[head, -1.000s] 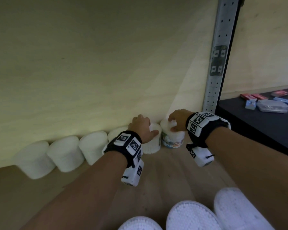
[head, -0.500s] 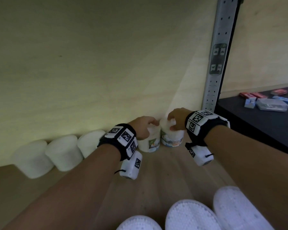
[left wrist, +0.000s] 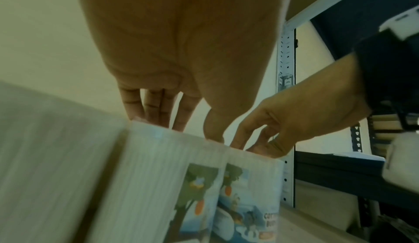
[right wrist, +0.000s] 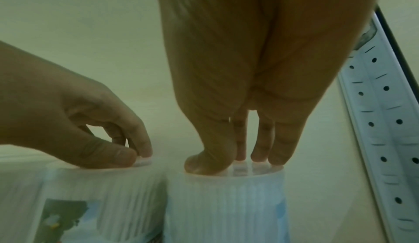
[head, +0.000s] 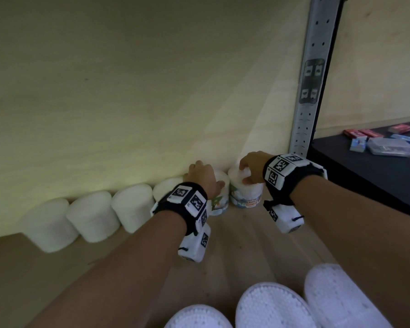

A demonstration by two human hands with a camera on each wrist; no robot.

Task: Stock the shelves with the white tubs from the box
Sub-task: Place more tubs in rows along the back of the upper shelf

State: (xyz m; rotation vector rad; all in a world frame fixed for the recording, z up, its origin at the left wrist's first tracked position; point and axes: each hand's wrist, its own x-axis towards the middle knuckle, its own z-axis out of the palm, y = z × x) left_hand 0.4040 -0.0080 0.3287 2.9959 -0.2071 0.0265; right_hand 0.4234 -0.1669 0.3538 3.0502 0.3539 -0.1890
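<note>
Several white ribbed tubs (head: pixel 92 216) stand in a row against the back wall of a wooden shelf (head: pixel 242 242). My left hand (head: pixel 204 177) grips the top of a labelled tub (head: pixel 219 202) from above, fingers behind and thumb in front; the left wrist view shows this hand (left wrist: pixel 183 130) on that tub (left wrist: pixel 163 175). Just right of it, my right hand (head: pixel 250 168) holds the last tub (head: pixel 246 197) by its lid the same way. In the right wrist view the right hand (right wrist: pixel 235 164) sits on its tub (right wrist: pixel 226 202), touching the left one (right wrist: pixel 102 193).
A perforated grey shelf post (head: pixel 310 79) rises just right of the last tub. Beyond it, a dark shelf (head: pixel 365 176) carries small red and blue packets (head: pixel 388 147). Three more white tub lids (head: pixel 270 306) show at the bottom edge, nearest me.
The left hand's tub has turned so its picture label faces front instead of plain ribs. The right hand has stayed on its tub. The view shifted slightly.
</note>
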